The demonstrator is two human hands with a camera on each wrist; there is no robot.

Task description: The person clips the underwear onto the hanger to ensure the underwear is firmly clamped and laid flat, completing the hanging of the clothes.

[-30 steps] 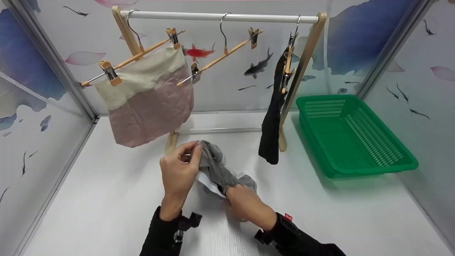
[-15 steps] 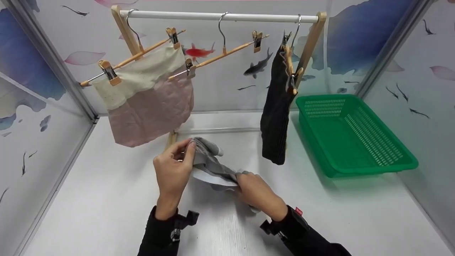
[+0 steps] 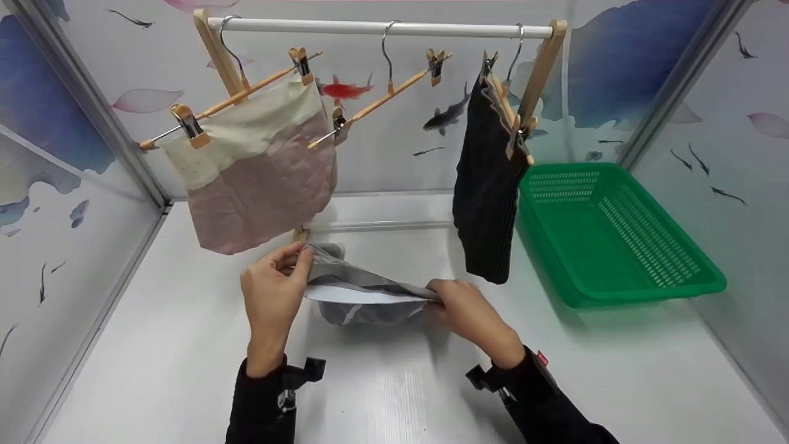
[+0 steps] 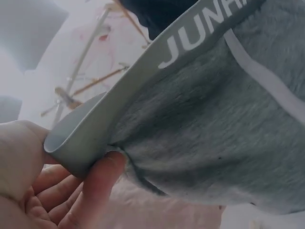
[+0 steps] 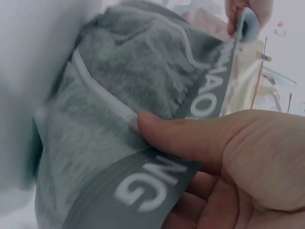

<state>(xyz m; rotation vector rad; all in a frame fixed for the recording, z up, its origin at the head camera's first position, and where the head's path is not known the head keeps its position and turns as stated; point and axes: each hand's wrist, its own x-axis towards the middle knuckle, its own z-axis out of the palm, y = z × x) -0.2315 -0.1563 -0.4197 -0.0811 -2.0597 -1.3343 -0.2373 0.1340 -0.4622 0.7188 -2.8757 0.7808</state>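
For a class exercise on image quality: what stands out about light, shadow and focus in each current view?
Head: soft shadow beneath the grey garment, bright sheen on the white table; left wrist: hazy glare at upper left, waistband lettering legible, background hanger soft; right wrist: a pale blur along the left edge, the left hand looking washed out.
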